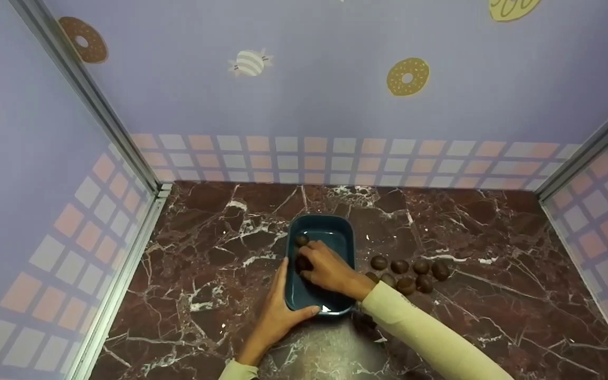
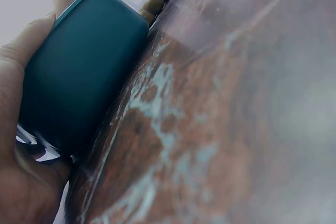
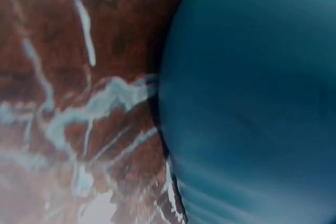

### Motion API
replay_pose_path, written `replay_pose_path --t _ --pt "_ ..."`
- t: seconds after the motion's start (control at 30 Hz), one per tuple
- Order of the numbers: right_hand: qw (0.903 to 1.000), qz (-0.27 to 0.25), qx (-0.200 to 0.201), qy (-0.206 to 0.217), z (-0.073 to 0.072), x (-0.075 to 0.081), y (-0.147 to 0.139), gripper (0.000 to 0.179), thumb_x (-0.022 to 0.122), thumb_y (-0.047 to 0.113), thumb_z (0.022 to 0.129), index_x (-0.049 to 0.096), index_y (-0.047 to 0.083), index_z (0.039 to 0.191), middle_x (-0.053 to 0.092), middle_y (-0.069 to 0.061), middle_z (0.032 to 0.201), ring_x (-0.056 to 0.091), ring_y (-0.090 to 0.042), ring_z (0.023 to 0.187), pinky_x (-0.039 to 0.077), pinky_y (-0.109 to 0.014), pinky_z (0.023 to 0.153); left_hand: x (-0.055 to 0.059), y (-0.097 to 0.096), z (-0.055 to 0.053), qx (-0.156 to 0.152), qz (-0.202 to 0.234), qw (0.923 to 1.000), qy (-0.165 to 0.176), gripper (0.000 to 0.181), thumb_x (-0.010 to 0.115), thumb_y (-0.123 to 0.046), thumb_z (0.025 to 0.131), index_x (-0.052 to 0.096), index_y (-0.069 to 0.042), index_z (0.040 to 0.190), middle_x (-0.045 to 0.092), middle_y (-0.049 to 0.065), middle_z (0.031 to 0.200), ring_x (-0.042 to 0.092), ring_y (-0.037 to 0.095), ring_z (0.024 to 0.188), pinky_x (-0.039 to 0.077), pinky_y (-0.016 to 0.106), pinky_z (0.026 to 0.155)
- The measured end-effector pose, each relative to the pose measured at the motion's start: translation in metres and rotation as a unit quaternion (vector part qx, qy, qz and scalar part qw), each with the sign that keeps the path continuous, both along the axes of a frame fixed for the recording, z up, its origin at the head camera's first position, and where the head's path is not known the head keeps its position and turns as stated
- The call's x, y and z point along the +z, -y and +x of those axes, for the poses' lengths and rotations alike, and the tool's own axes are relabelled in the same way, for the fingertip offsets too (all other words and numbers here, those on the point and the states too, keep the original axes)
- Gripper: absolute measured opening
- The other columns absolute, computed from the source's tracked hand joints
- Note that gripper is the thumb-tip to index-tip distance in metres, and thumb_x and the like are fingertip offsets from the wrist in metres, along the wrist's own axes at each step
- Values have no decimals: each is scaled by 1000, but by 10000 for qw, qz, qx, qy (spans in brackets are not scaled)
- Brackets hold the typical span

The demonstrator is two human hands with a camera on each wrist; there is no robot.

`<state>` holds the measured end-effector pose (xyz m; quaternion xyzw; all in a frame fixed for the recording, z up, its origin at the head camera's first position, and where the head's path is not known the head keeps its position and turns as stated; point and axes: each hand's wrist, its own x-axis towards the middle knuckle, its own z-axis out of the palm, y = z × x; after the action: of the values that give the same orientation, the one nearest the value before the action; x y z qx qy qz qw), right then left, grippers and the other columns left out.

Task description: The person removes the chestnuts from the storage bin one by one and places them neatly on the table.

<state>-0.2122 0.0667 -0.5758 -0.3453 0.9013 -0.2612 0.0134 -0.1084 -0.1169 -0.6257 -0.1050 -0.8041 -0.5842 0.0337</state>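
Observation:
A deep teal rectangular dish [image 1: 321,216] stands on the marbled surface. My left hand [image 1: 276,311] holds its near left corner, thumb on the near rim and fingers along the left side. In the left wrist view the thumb lies against the dish's outer wall [image 2: 89,61]. My right hand [image 1: 328,266] reaches into the dish from the right, its curled fingers around a dark brown chestnut [image 1: 303,263], which they partly hide. Another chestnut [image 1: 302,240] lies in the far left corner. The right wrist view shows the dish's blue outer side [image 3: 252,98] but no fingers.
Several loose chestnuts [image 1: 421,267] lie in a loose group right of the dish, some partly behind the right forearm. A lilac patterned wall [image 1: 325,105] stands at the back, with side panels left and right. A metal rail [image 1: 119,285] edges the left side.

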Motion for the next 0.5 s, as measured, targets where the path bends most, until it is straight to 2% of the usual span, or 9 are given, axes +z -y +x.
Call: replay_pose_path --t 0.13,0.37,0.5 --pt "9996 -230 -138 110 5 9 -16 39 85 14 96 74 3 132 69 -12 124 63 -30 112 58 -51 97 -1 -1 1 -19 108 9998 180 134 101 -41 79 16 -11 178 18 22 181 20 43 166 20 64 130" --pt "9976 -548 -395 -149 7 31 -56 38 88 13 94 75 3 129 70 -13 120 65 -31 111 59 -51 94 -1 0 -1 -41 65 9999 153 134 102 -38 79 15 -10 178 18 25 181 20 46 165 23 68 129" --pt "9953 -704 -636 -206 10 41 -80 41 89 12 93 74 2 131 70 -14 122 65 -32 112 59 -52 96 -1 -1 0 -8 82 9998 206 134 103 -38 78 16 -11 178 19 23 181 20 43 166 22 64 130"
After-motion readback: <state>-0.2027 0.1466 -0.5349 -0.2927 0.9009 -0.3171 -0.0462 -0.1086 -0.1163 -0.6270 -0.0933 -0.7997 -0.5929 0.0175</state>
